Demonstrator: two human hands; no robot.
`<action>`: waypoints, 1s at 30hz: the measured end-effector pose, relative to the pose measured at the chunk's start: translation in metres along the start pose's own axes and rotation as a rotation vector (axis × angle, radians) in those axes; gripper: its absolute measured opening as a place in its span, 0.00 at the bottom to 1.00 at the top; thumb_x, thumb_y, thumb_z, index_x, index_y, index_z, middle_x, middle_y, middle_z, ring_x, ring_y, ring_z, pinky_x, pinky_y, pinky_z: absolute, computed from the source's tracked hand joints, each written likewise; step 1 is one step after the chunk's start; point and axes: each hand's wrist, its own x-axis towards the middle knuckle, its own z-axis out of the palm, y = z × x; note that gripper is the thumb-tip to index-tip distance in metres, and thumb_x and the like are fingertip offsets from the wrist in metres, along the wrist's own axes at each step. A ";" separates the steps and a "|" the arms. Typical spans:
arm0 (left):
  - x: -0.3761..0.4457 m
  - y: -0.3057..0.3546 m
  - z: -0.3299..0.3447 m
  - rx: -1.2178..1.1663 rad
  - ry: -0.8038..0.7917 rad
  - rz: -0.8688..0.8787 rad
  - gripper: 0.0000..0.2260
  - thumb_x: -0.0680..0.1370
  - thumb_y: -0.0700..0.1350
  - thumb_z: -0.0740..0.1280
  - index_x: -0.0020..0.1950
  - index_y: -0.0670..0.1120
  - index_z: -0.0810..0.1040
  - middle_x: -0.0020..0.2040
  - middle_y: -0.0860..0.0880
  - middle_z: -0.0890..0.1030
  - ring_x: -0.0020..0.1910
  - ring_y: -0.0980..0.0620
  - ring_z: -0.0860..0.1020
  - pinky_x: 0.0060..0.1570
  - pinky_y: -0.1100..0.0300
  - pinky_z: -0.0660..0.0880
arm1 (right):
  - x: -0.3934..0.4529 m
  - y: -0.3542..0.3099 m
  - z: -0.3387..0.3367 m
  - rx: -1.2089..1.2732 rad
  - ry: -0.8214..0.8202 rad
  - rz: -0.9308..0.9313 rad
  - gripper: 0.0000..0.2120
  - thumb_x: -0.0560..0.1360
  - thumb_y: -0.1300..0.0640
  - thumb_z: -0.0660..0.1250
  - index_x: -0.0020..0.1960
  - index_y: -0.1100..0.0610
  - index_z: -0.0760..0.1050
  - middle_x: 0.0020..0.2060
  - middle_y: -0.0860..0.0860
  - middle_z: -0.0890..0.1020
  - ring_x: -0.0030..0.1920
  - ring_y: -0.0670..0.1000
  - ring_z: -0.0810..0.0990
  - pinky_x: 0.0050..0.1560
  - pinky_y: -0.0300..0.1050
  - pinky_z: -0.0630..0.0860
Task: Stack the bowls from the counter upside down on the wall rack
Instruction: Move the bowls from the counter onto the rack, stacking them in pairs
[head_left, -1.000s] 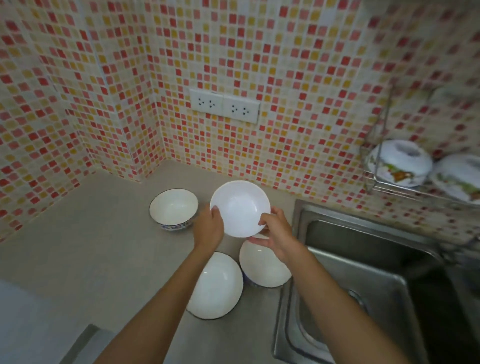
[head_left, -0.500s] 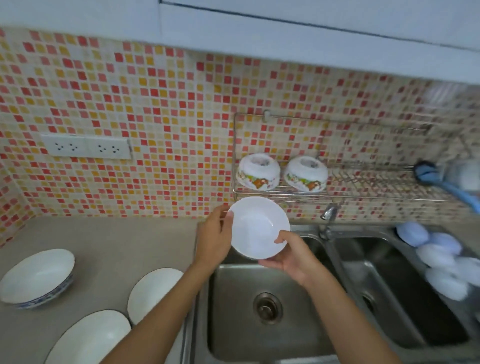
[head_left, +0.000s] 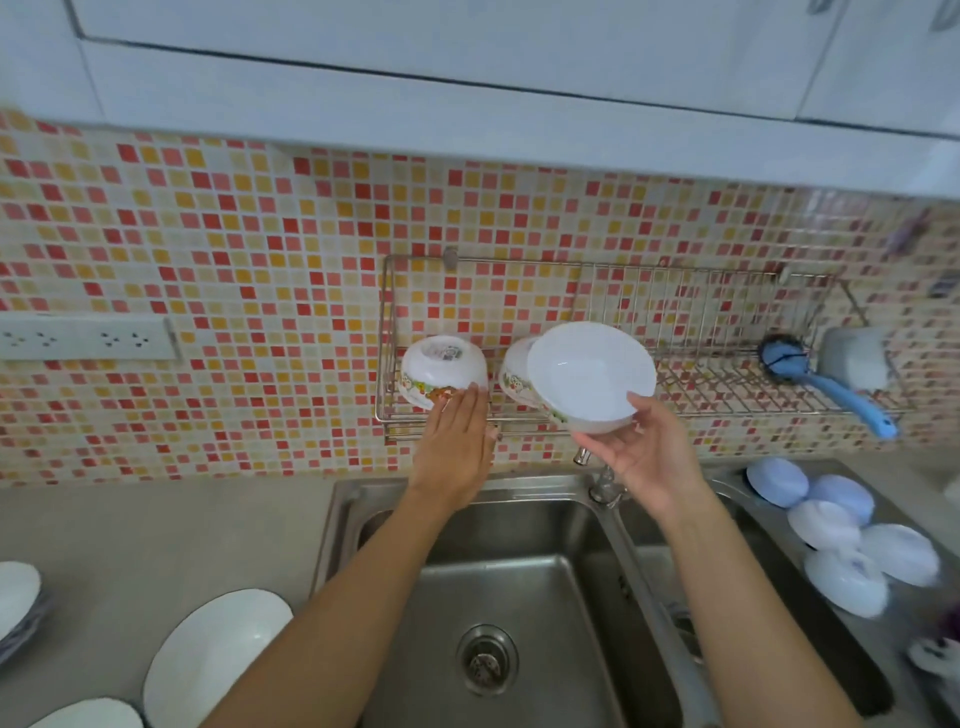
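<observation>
Bowls are what we are handling at the sink: our right hand (head_left: 641, 452) grips a plain white bowl (head_left: 589, 374) from below, fingers curled under its base and thumb on the near rim, with its hollow tilted toward us. We hold it up in front of the wall rack (head_left: 675, 400), just over the second of two patterned bowls (head_left: 514, 371) that sit upside down on the rack's left end. Our left hand (head_left: 457, 441) is flat and open, fingers stretched out together, holding nothing; its fingertips (head_left: 470, 392) reach the lower edge of the first upturned bowl (head_left: 441, 366), though we cannot tell whether they press on it or only brush it. Farther right on the rack lie a blue-handled brush (head_left: 826, 382) and a pale cup (head_left: 854, 358). Below us is the steel sink (head_left: 545, 587) with its tap (head_left: 602, 486) between the two basins, and the right basin holds a cluster of pale bluish bowls (head_left: 841, 535). On the grey counter (head_left: 156, 530) to our left, three more white dishes (head_left: 213, 654) lie open side up near the bottom edge of our view, and a double wall socket (head_left: 85, 340) sits on the tiled wall above them.
</observation>
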 end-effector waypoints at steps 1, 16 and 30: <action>0.000 0.000 0.003 0.010 0.010 -0.003 0.26 0.83 0.54 0.42 0.78 0.45 0.45 0.79 0.47 0.49 0.78 0.50 0.47 0.75 0.55 0.38 | 0.006 -0.005 -0.001 -0.017 -0.001 -0.033 0.26 0.74 0.61 0.69 0.70 0.57 0.66 0.64 0.61 0.72 0.62 0.65 0.76 0.53 0.65 0.79; 0.005 0.002 0.008 0.048 0.026 -0.042 0.32 0.77 0.59 0.33 0.78 0.45 0.47 0.79 0.48 0.51 0.78 0.51 0.46 0.75 0.54 0.38 | 0.103 0.000 0.021 -1.511 0.080 -0.859 0.41 0.67 0.63 0.77 0.75 0.54 0.61 0.72 0.56 0.66 0.71 0.57 0.66 0.68 0.54 0.70; 0.007 0.006 0.010 0.088 0.015 -0.087 0.26 0.82 0.55 0.41 0.78 0.45 0.47 0.79 0.48 0.52 0.78 0.51 0.47 0.73 0.55 0.36 | 0.148 0.004 0.011 -1.776 -0.221 -0.725 0.43 0.67 0.62 0.77 0.76 0.55 0.59 0.75 0.56 0.64 0.75 0.59 0.61 0.72 0.58 0.64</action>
